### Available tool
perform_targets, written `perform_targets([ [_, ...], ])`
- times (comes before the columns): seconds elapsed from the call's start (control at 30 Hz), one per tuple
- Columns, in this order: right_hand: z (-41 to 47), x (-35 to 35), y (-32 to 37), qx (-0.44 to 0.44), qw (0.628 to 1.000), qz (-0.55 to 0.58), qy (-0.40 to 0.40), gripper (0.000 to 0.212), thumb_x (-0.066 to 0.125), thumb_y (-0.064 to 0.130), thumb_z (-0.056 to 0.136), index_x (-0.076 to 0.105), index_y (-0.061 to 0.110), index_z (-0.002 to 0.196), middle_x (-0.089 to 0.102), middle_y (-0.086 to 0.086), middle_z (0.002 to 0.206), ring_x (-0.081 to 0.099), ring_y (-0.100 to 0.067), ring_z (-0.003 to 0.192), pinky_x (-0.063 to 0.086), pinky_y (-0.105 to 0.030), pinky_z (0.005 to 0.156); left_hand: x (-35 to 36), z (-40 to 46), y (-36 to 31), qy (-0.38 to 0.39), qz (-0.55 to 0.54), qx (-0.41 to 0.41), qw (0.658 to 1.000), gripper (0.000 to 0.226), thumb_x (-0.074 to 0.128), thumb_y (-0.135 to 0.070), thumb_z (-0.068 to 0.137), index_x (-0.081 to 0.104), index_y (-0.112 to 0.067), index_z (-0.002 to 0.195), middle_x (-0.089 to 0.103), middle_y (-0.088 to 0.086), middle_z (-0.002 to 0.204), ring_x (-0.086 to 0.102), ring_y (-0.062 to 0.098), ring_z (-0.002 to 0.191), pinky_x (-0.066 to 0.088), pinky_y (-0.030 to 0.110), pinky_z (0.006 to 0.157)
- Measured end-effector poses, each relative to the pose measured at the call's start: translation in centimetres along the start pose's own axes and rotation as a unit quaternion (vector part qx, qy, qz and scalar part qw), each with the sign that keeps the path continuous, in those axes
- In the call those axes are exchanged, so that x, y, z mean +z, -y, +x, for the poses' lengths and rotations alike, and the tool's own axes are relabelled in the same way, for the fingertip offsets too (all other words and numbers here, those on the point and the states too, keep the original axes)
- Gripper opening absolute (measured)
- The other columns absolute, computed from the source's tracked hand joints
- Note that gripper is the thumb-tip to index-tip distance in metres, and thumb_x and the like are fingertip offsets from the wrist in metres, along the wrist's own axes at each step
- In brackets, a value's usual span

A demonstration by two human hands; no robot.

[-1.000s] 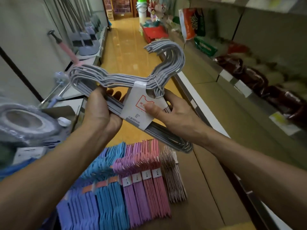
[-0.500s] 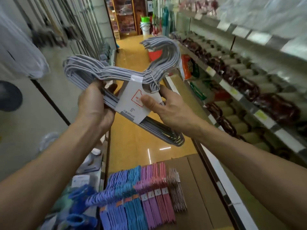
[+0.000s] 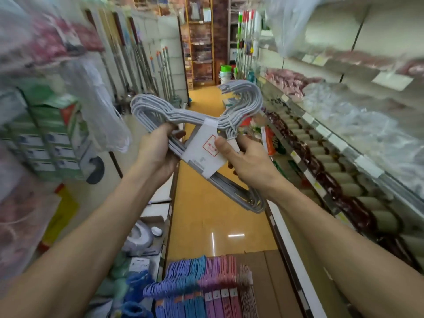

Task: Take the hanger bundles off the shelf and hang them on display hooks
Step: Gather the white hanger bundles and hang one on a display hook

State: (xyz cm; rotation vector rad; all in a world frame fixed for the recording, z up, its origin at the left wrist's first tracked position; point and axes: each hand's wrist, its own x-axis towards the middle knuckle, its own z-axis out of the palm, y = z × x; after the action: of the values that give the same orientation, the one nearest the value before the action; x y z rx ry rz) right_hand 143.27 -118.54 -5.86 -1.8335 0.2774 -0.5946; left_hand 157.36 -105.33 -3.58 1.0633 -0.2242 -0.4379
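Coloured hanger bundles [image 3: 202, 292] lie in a row on the cardboard [image 3: 270, 283] at the near edge. Above them, the left hand [image 3: 156, 152] curls round the grey hanger bundle [image 3: 183, 118] at its shoulder; the right hand [image 3: 247, 161] pinches its paper sleeve [image 3: 204, 150], thumb on top; the bundle is held in mid-air over the aisle floor [image 3: 206, 203], hooks pointing away toward the far shelves [image 3: 199, 42].

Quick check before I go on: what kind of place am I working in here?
Most likely a household-goods shop aisle: price-tagged shelves on the right, mops lining the left wall, packaged hanger bundles stacked below.
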Motion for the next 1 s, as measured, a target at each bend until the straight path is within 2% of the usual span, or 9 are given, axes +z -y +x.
perform_targets([
  [0.1,-0.4,0.5,2.0,-0.017,1.0,0.001,0.004,0.019,0.056,0.05,0.094,0.055,0.032,0.088,0.058,0.032,0.056,0.054,0.011,0.051,0.037,-0.008,0.046,-0.8,-1.8,-2.0,0.022,0.037,0.057,0.997,0.074,0.074,-0.015,0.073,0.045,-0.006,0.14,0.061,0.027,0.121,0.063,0.039,0.105,0.054,0.056,0.083],
  [0.23,-1.0,1.3,2.9,-0.036,0.999,0.024,0.028,0.032,0.056,0.048,0.093,0.06,0.021,0.109,0.058,0.033,0.058,0.055,0.012,0.052,0.039,-0.007,0.047,-1.9,-3.7,-3.2,-0.011,0.068,0.123,0.99,0.061,0.066,0.0,0.088,0.037,-0.02,0.138,0.063,0.02,0.121,0.073,0.03,0.088,0.059,0.051,0.074],
  [0.43,-1.5,1.2,4.5,-0.071,0.993,0.037,0.093,0.029,0.053,0.054,0.089,0.06,0.028,0.101,0.06,0.032,0.062,0.057,0.01,0.057,0.041,-0.01,0.049,-2.0,-6.8,-5.2,-0.09,0.085,0.178,0.976,0.061,0.068,-0.003,0.084,0.038,-0.023,0.133,0.066,0.016,0.115,0.071,0.037,0.098,0.057,0.059,0.083],
  [0.6,-1.5,0.4,6.6,-0.122,0.98,0.047,0.151,0.027,0.055,0.05,0.086,0.059,0.031,0.104,0.061,0.032,0.058,0.057,0.01,0.053,0.041,-0.009,0.047,-1.4,-10.5,-6.6,-0.153,0.051,0.236,0.958,0.063,0.061,-0.002,0.092,0.034,-0.034,0.139,0.066,0.014,0.113,0.072,0.034,0.086,0.059,0.056,0.075],
  [0.67,-1.6,0.4,7.3,-0.142,0.974,0.042,0.172,0.029,0.057,0.054,0.083,0.06,0.034,0.105,0.067,0.031,0.07,0.061,0.01,0.062,0.045,-0.011,0.053,-1.5,-12.2,-7.0,-0.171,0.065,0.26,0.948,0.068,0.058,0.0,0.095,0.031,-0.04,0.142,0.067,0.015,0.114,0.072,0.033,0.082,0.059,0.051,0.07],
  [0.77,-1.9,1.0,8.1,-0.162,0.965,0.039,0.201,0.034,0.058,0.06,0.081,0.062,0.037,0.105,0.072,0.026,0.09,0.068,0.005,0.081,0.052,-0.018,0.062,-1.8,-14.9,-7.7,-0.213,0.105,0.294,0.926,0.055,0.057,0.001,0.095,0.038,-0.026,0.139,0.073,0.002,0.103,0.074,0.02,0.079,0.055,0.057,0.076],
  [0.83,-2.3,1.7,8.6,-0.175,0.959,0.044,0.22,0.033,0.057,0.061,0.08,0.062,0.036,0.101,0.071,0.03,0.09,0.068,0.004,0.083,0.054,-0.019,0.062,-2.3,-16.7,-8.2,-0.237,0.13,0.304,0.913,0.051,0.06,0.0,0.093,0.042,-0.023,0.134,0.072,0.003,0.106,0.074,0.022,0.084,0.055,0.063,0.072],
  [0.9,-2.9,2.6,9.1,-0.189,0.952,0.055,0.236,0.031,0.057,0.061,0.08,0.063,0.036,0.097,0.07,0.032,0.086,0.067,0.006,0.079,0.05,-0.016,0.06,-2.9,-18.5,-8.7,-0.268,0.152,0.315,0.898,0.048,0.063,-0.004,0.091,0.044,-0.027,0.129,0.068,0.008,0.115,0.071,0.03,0.095,0.059,0.048,0.063],
  [1.0,-4.0,4.0,10.1,-0.199,0.937,0.084,0.274,0.029,0.058,0.058,0.08,0.063,0.034,0.097,0.072,0.027,0.084,0.066,0.007,0.074,0.046,-0.014,0.061,-3.8,-21.3,-9.3,-0.319,0.169,0.351,0.864,0.048,0.068,-0.007,0.087,0.047,-0.032,0.122,0.069,0.001,0.111,0.069,0.03,0.103,0.06,0.049,0.078],
])
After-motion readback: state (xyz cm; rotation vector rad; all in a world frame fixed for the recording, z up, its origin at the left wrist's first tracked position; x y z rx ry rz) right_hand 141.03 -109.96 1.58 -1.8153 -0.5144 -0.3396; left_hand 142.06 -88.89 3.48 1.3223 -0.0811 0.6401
